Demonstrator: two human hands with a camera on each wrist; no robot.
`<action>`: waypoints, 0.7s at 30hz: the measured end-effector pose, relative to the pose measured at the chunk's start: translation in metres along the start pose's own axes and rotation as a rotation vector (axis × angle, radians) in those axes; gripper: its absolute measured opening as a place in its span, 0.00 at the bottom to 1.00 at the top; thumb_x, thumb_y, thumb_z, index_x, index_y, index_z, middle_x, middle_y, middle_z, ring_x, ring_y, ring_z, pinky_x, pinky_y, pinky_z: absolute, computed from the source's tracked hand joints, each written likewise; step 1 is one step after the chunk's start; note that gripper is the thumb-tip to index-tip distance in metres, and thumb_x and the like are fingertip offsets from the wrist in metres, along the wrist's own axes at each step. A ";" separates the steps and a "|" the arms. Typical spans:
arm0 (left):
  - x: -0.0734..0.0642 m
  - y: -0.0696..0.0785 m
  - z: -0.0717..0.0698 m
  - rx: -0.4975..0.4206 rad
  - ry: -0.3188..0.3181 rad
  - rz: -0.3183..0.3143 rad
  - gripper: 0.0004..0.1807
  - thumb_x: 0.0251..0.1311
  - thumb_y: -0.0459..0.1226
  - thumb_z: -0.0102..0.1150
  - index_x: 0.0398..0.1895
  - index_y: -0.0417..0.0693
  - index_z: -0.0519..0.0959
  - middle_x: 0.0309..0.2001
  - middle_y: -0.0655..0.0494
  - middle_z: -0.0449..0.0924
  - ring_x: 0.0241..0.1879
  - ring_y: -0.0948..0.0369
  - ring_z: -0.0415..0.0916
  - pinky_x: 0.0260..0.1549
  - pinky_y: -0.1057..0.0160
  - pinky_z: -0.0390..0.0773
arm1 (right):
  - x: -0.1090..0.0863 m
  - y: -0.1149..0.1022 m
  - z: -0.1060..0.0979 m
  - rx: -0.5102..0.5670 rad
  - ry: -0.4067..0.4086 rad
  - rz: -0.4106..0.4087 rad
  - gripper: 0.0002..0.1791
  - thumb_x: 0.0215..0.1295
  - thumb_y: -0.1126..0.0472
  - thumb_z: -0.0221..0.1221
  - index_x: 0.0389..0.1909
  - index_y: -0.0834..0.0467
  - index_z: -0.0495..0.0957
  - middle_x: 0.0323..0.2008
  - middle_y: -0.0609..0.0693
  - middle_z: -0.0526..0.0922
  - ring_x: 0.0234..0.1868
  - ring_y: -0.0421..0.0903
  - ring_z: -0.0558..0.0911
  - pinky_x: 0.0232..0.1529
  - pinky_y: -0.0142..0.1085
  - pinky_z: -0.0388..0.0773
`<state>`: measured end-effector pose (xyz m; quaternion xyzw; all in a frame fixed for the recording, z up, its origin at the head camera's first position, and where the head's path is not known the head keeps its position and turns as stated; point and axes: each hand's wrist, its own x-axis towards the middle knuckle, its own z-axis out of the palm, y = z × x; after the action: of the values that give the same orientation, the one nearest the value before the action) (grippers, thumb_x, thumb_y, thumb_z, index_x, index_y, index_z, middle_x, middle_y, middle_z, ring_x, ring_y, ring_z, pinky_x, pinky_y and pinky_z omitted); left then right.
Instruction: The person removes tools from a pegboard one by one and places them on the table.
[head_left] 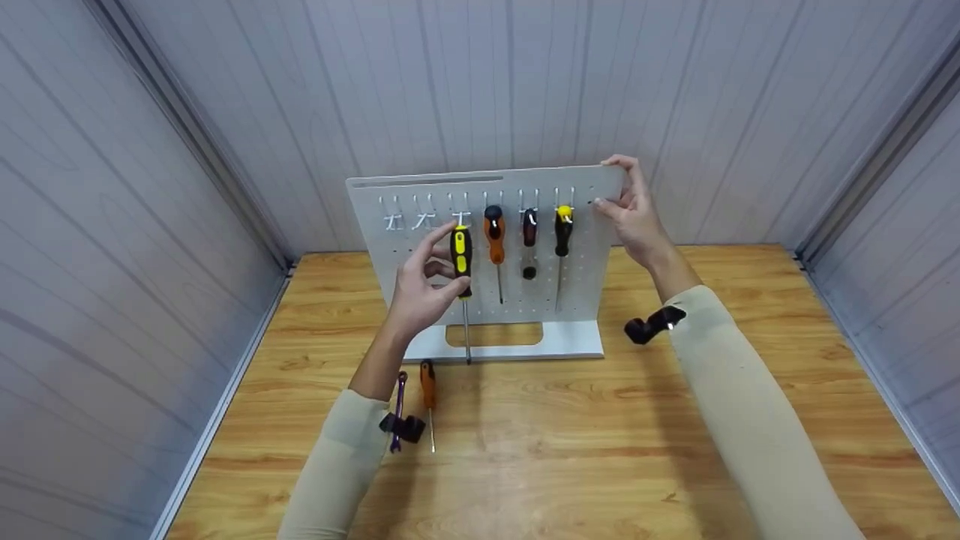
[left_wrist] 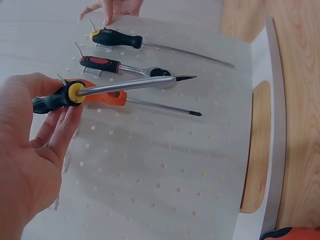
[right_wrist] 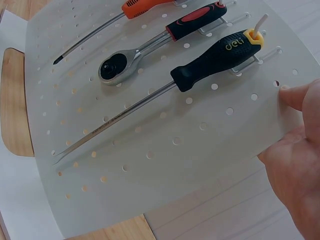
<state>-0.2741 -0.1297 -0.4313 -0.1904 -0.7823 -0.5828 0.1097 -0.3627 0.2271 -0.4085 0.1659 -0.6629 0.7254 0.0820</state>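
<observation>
Between thumb and fingers, my left hand (head_left: 429, 289) pinches a black and yellow screwdriver (head_left: 461, 259) by its handle, shaft pointing down. The handle's top is right at a hook (head_left: 460, 218) on the white pegboard (head_left: 544, 300). My right hand (head_left: 637, 217) grips the board's upper right edge, thumb on the front face. To the right of the held screwdriver hang an orange screwdriver (head_left: 495, 234), a ratchet wrench (right_wrist: 150, 47) with a black and red handle, and another black screwdriver (right_wrist: 215, 57) with a yellow end. In the left wrist view, the held shaft (left_wrist: 130, 85) overlaps the hanging tools.
Two hooks further left, the outer hook (head_left: 393, 219) and its neighbour (head_left: 424, 217), carry nothing. On the wooden table (head_left: 570, 435), an orange and black screwdriver (head_left: 428, 390) and a purple wrench (head_left: 399, 405) lie before the board, near my left forearm. Panel walls (head_left: 480, 90) enclose the table.
</observation>
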 end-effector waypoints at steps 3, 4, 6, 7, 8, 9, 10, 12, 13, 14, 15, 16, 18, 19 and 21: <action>-0.002 0.000 -0.001 0.000 0.001 0.002 0.45 0.66 0.23 0.71 0.85 0.53 0.71 0.56 0.42 0.83 0.45 0.59 0.88 0.46 0.64 0.95 | 0.000 0.000 -0.001 -0.002 -0.003 0.000 0.30 0.83 0.78 0.51 0.68 0.40 0.69 0.62 0.47 0.77 0.64 0.48 0.78 0.66 0.43 0.76; -0.002 0.001 -0.002 -0.002 0.003 0.001 0.45 0.66 0.23 0.72 0.86 0.53 0.71 0.56 0.42 0.83 0.45 0.59 0.88 0.46 0.64 0.95 | 0.000 0.000 -0.001 -0.003 -0.004 0.001 0.30 0.83 0.78 0.51 0.69 0.40 0.69 0.63 0.47 0.77 0.64 0.48 0.78 0.66 0.43 0.76; -0.002 0.001 -0.002 -0.004 0.006 -0.001 0.45 0.66 0.23 0.72 0.86 0.53 0.71 0.56 0.42 0.83 0.45 0.59 0.88 0.46 0.64 0.95 | 0.000 -0.001 -0.001 -0.004 -0.001 0.007 0.30 0.83 0.78 0.51 0.68 0.40 0.69 0.63 0.46 0.77 0.65 0.48 0.78 0.67 0.44 0.75; -0.002 0.002 -0.003 -0.004 0.007 -0.002 0.46 0.65 0.23 0.72 0.86 0.53 0.71 0.56 0.43 0.83 0.45 0.59 0.88 0.46 0.64 0.95 | 0.000 0.000 -0.001 -0.006 -0.001 0.009 0.30 0.83 0.78 0.51 0.68 0.40 0.69 0.63 0.46 0.77 0.65 0.49 0.78 0.68 0.45 0.74; -0.003 0.002 -0.003 -0.004 0.007 -0.002 0.46 0.65 0.23 0.72 0.86 0.53 0.70 0.56 0.43 0.83 0.45 0.59 0.88 0.46 0.64 0.95 | 0.000 0.000 -0.001 -0.006 0.000 0.012 0.30 0.83 0.78 0.51 0.68 0.40 0.69 0.63 0.46 0.76 0.65 0.49 0.77 0.68 0.45 0.74; -0.003 0.002 -0.003 -0.002 0.008 -0.001 0.46 0.65 0.23 0.72 0.86 0.52 0.70 0.56 0.43 0.83 0.45 0.59 0.88 0.46 0.64 0.95 | 0.000 0.000 -0.002 -0.009 0.001 0.014 0.30 0.83 0.77 0.51 0.68 0.40 0.69 0.63 0.46 0.76 0.66 0.49 0.77 0.69 0.46 0.73; -0.003 0.002 -0.003 0.000 0.008 0.000 0.46 0.65 0.22 0.72 0.85 0.52 0.71 0.56 0.42 0.83 0.45 0.60 0.88 0.45 0.64 0.95 | 0.000 0.000 -0.002 -0.010 0.002 0.016 0.30 0.83 0.77 0.51 0.68 0.39 0.69 0.63 0.46 0.76 0.66 0.49 0.77 0.69 0.47 0.73; -0.004 0.001 -0.003 0.000 0.008 0.003 0.45 0.64 0.22 0.72 0.85 0.50 0.71 0.55 0.42 0.83 0.44 0.60 0.88 0.45 0.65 0.95 | 0.000 0.000 -0.002 -0.012 0.001 0.021 0.30 0.84 0.77 0.51 0.68 0.39 0.69 0.64 0.46 0.76 0.67 0.49 0.77 0.70 0.48 0.72; -0.005 0.002 -0.003 -0.001 0.008 0.006 0.45 0.64 0.22 0.72 0.85 0.50 0.71 0.55 0.42 0.83 0.44 0.60 0.88 0.45 0.65 0.95 | 0.000 0.000 -0.002 -0.013 0.001 0.023 0.30 0.84 0.77 0.51 0.68 0.39 0.69 0.64 0.46 0.76 0.67 0.49 0.77 0.70 0.48 0.72; -0.005 0.001 -0.003 -0.002 0.007 0.008 0.45 0.64 0.22 0.72 0.85 0.50 0.71 0.55 0.42 0.83 0.43 0.60 0.88 0.44 0.65 0.95 | 0.000 0.000 -0.002 -0.013 0.001 0.024 0.30 0.84 0.77 0.51 0.68 0.38 0.69 0.64 0.46 0.76 0.67 0.49 0.77 0.70 0.48 0.72; -0.006 0.000 -0.003 -0.004 0.005 0.007 0.45 0.64 0.21 0.72 0.85 0.50 0.71 0.54 0.41 0.83 0.43 0.60 0.88 0.44 0.65 0.95 | 0.000 0.000 -0.002 -0.013 0.000 0.024 0.30 0.84 0.77 0.51 0.69 0.38 0.69 0.64 0.46 0.76 0.67 0.49 0.77 0.71 0.48 0.72; -0.007 0.000 -0.003 -0.007 0.003 0.005 0.45 0.64 0.21 0.72 0.85 0.51 0.72 0.54 0.42 0.83 0.43 0.61 0.88 0.44 0.64 0.95 | 0.000 0.000 -0.002 -0.013 0.000 0.025 0.30 0.84 0.77 0.51 0.69 0.38 0.69 0.65 0.46 0.76 0.67 0.49 0.77 0.70 0.48 0.72; -0.009 -0.001 -0.002 -0.016 -0.005 -0.004 0.45 0.64 0.21 0.72 0.85 0.51 0.71 0.55 0.42 0.83 0.43 0.61 0.88 0.45 0.64 0.95 | 0.001 0.001 -0.001 -0.011 -0.001 0.023 0.30 0.84 0.77 0.51 0.68 0.38 0.69 0.65 0.45 0.75 0.67 0.49 0.76 0.70 0.46 0.73; -0.011 -0.002 -0.002 -0.020 -0.010 -0.011 0.45 0.64 0.21 0.72 0.85 0.51 0.71 0.55 0.42 0.83 0.44 0.61 0.88 0.45 0.63 0.95 | 0.001 0.001 -0.001 -0.011 -0.001 0.022 0.30 0.84 0.77 0.51 0.68 0.39 0.69 0.65 0.45 0.75 0.67 0.49 0.77 0.69 0.45 0.73; -0.014 -0.004 -0.001 -0.027 -0.017 -0.026 0.45 0.64 0.21 0.71 0.85 0.51 0.71 0.55 0.42 0.83 0.44 0.61 0.88 0.45 0.63 0.95 | 0.001 0.001 -0.001 -0.008 -0.001 0.022 0.30 0.83 0.78 0.51 0.68 0.38 0.69 0.65 0.45 0.75 0.66 0.48 0.77 0.68 0.43 0.75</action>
<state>-0.2633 -0.1344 -0.4396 -0.1869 -0.7777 -0.5929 0.0929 -0.3642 0.2280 -0.4092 0.1584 -0.6678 0.7235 0.0745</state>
